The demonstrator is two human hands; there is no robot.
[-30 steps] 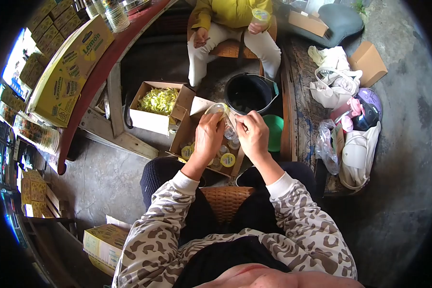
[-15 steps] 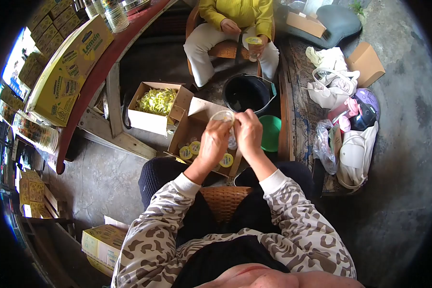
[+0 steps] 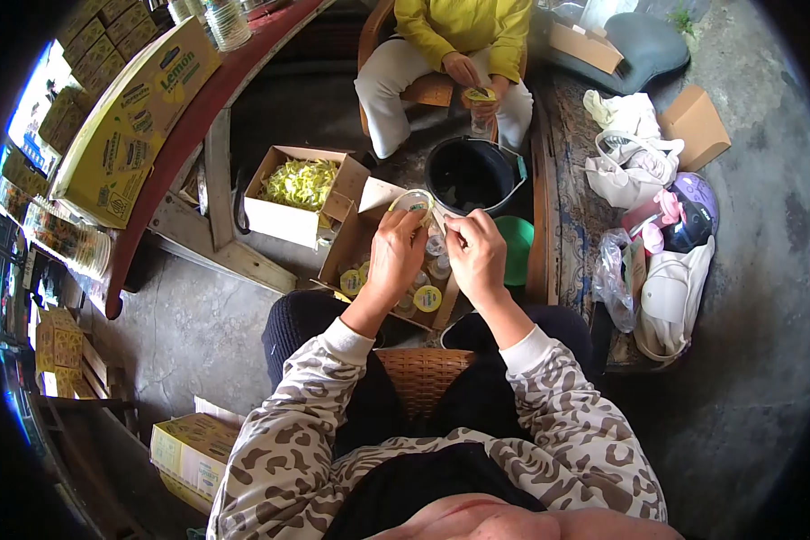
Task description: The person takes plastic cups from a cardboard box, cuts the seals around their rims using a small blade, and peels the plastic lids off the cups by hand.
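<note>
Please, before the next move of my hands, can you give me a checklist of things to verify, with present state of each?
- Left hand holds the cup: ok.
- Right hand is close to the cup: ok.
- What the right fingertips pinch: cannot tell.
- Open box is below the hands: ok.
- Yellow strips are within sight: ok.
- Other person keeps hands apart from yours: ok.

The transparent cup (image 3: 411, 201) has a round rim, is partly hidden, and is positioned in the left hand (image 3: 394, 259) above the open cardboard box (image 3: 358, 238).
</note>
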